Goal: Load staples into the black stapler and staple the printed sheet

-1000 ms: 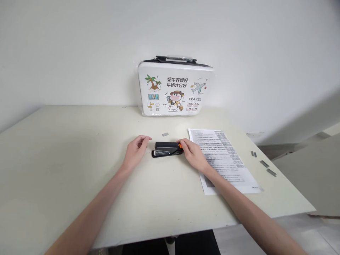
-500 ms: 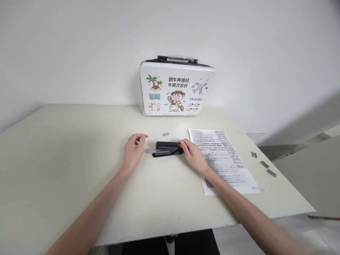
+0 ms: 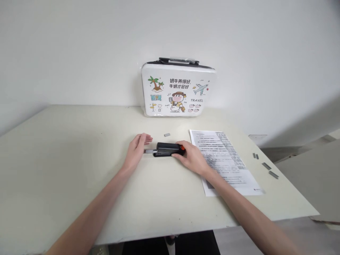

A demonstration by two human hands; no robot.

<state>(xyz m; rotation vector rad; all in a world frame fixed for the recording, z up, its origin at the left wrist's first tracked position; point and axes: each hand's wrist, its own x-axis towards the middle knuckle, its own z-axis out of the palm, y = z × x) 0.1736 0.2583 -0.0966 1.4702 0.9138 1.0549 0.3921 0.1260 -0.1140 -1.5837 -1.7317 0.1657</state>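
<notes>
A black stapler (image 3: 168, 148) lies on the table with its staple tray (image 3: 149, 151) sticking out of the front end, towards the left. My right hand (image 3: 191, 156) is closed around the rear of the stapler, by its orange-red button (image 3: 182, 147). At the tray's outer end is my left hand (image 3: 136, 147), its fingers stretched out and the palm turned towards the stapler. Whether it touches the tray I cannot tell. Just behind the stapler lies a short grey strip of staples (image 3: 167, 134).
A printed sheet (image 3: 225, 163) lies beneath and beside my right forearm. Several more staple strips (image 3: 266, 166) are scattered near the right edge of the table (image 3: 79, 177). Against the wall stands a white cartoon-printed case (image 3: 178, 88) with a black handle.
My left hand has moved slightly right and its fingers have straightened out. My right thumb has shifted to the stapler's near side. The tray shows more sharply beside the left hand.
</notes>
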